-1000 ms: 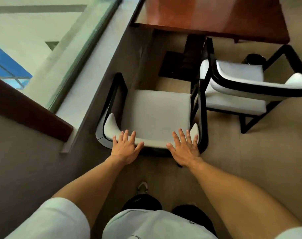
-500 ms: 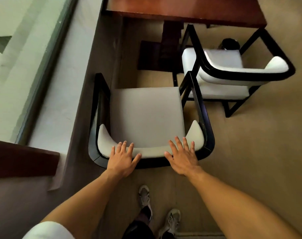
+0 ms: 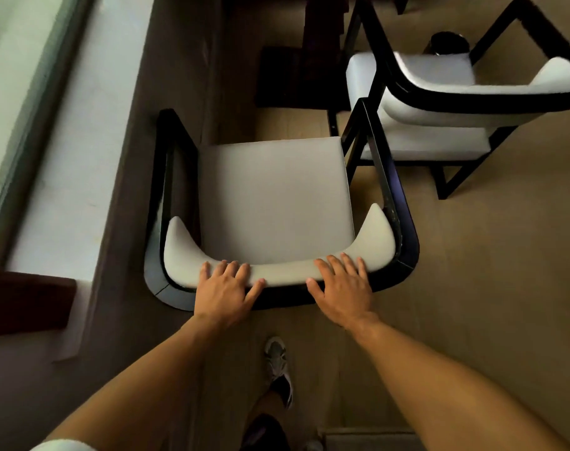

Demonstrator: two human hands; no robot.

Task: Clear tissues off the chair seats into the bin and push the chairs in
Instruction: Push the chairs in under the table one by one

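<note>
Resting flat on the padded backrest of the near chair (image 3: pixel 274 203) at frame centre, your left hand (image 3: pixel 225 288) and right hand (image 3: pixel 342 284) lie with fingers straight, gripping nothing. A second chair (image 3: pixel 440 102) stands upper right, its frame just beside the near chair's arm. Behind it sits a dark bin (image 3: pixel 449 43). Left runs a pale ledge (image 3: pixel 69 141); tan floor (image 3: pixel 488 271) lies below.

Looks like an office or hotel-style meeting room: two matching black-framed armchairs (image 3: pixel 277 203) (image 3: pixel 446 102), dark wooden table leg (image 3: pixel 322 37), beige floor (image 3: pixel 488 255), big window (image 3: pixel 26 76).
</note>
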